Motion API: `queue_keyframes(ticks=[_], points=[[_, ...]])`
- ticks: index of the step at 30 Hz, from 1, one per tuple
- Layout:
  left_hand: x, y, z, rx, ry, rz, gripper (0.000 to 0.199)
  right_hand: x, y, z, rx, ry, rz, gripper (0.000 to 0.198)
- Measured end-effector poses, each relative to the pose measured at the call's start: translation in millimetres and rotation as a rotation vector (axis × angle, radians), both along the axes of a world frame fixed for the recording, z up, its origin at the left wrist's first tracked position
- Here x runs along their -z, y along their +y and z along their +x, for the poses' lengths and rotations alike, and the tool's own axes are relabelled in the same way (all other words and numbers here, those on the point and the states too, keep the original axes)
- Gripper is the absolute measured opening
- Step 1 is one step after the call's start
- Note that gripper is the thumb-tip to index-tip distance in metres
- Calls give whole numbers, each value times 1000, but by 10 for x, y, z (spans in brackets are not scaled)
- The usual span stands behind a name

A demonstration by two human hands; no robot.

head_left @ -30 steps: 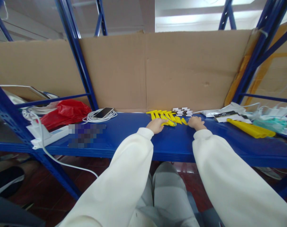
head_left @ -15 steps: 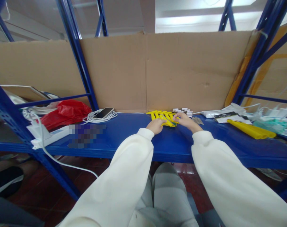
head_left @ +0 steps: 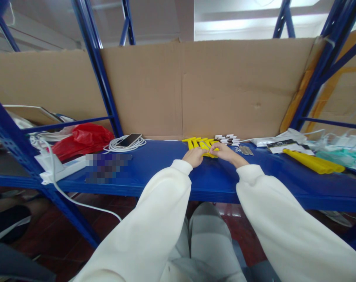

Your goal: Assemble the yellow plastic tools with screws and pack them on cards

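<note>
Near the back of the blue shelf lies a row of several flat yellow pieces (head_left: 195, 141), partly covered by my hands. My left hand (head_left: 193, 157) is closed at their front left, its fingertips on the nearest yellow piece (head_left: 210, 155). From the other side my right hand (head_left: 224, 152) pinches at the same piece; its exact shape is hidden by the fingers. Small black-and-white packets (head_left: 229, 139) are stacked just behind my right hand. Some small flat greyish pieces (head_left: 246, 150) lie to the right of them.
A cardboard panel (head_left: 219, 86) stands along the back of the blue shelf (head_left: 160, 168). On the left are a phone (head_left: 130, 140) on a coiled white cable, a red bag (head_left: 82, 140) and a white power strip (head_left: 69, 168). Rolled yellow material (head_left: 314, 161) and plastic bags (head_left: 339, 150) lie right.
My right hand has moved slightly left, closer to my left hand, uncovering more of the small greyish pieces. The yellow piece between my hands sits lower and is more covered by fingers.
</note>
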State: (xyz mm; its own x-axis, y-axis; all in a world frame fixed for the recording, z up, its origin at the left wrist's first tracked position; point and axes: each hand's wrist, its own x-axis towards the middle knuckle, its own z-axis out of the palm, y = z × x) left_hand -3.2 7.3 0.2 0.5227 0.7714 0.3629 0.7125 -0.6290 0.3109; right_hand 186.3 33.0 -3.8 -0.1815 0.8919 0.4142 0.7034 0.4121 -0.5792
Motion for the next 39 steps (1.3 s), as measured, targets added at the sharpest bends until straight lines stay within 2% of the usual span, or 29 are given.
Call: queue_keyframes(ticks=[5, 12, 15, 19, 26, 28, 33, 39], points=[[-2, -3, -6, -8, 66, 37, 47, -18, -27, -18, 29, -29, 3, 12], [7, 7, -9, -21, 18, 29, 44, -38, -107, -63, 88, 17, -39, 12], [-4, 1, -9, -28, 41, 39, 45, -23, -124, -81, 104, 81, -74, 12], [-31, -23, -12, -46, 101, 64, 47, 39, -63, -94, 115, 195, -49, 4], [-86, -36, -26, -77, 136, 108, 50, 102, 66, -68, 73, 474, 2, 18], [-91, -26, -30, -84, 112, 116, 50, 71, 40, -69, 66, 532, -23, 18], [-89, -15, -29, -89, 87, 133, 48, -41, -129, -144, 76, 558, -222, 16], [-112, -77, -36, -109, 156, 138, 49, -99, -221, -202, 41, 612, -218, 18]])
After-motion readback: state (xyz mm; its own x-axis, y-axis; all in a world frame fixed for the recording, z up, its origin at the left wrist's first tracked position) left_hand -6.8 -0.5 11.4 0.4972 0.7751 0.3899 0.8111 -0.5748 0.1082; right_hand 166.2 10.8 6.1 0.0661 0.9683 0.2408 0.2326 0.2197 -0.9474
